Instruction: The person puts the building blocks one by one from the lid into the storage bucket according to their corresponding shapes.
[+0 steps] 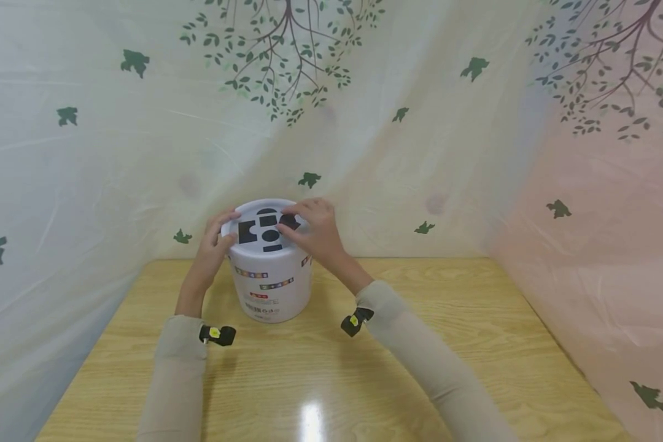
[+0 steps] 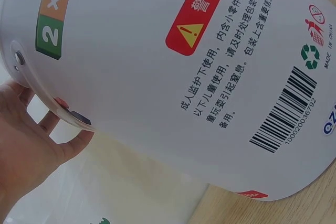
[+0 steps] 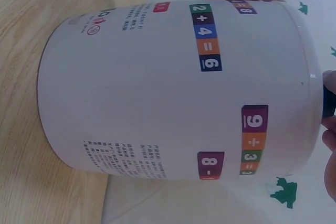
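Note:
A white bucket (image 1: 276,288) stands upright on the table, its lid (image 1: 248,215) marked with several dark shapes, among them a square, an oval and a notched block. My left hand (image 1: 212,239) grips the bucket's left rim, thumb near the front and fingers over the lid edge. Over the lid's right side, my right hand (image 1: 317,228) pinches a small dark block (image 3: 329,97) between thumb and fingers, right at the lid. The block's full shape is hidden by the fingers. In the left wrist view, the bucket's side shows a barcode (image 2: 283,109) and a red warning label (image 2: 197,11).
The wooden table (image 1: 420,344) extends in front and to the right of the bucket. Behind it hangs a pale curtain (image 1: 364,153) with printed leaves and branches, close to the table's back edge. A black wrist camera (image 1: 218,335) sits on the left sleeve, another (image 1: 356,321) on the right.

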